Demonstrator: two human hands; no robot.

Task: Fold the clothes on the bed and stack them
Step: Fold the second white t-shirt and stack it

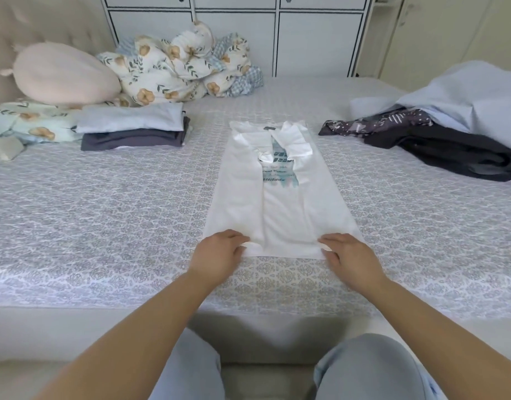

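Both hands (219, 252) at shirt (277, 197) hem

The bed's quilted cover (104, 215) is pale grey-white with a repeating grey medallion print, and the long folded cotton T-shirt (280, 215) on it is plain white with a teal and pale blue printed graphic on the chest. The folded stack (133, 129) is a light blue garment over a dark grey one, while the loose heap of unfolded clothes (450, 131) mixes pale blue, black and a purple fabric with white specks. The bunched duvet (179, 67) is cream with tan flowers, green leaves and blue-white gingham beside a plain pink rounded plush pillow (64, 73), and the person's trousers (369, 370) are light blue-grey.
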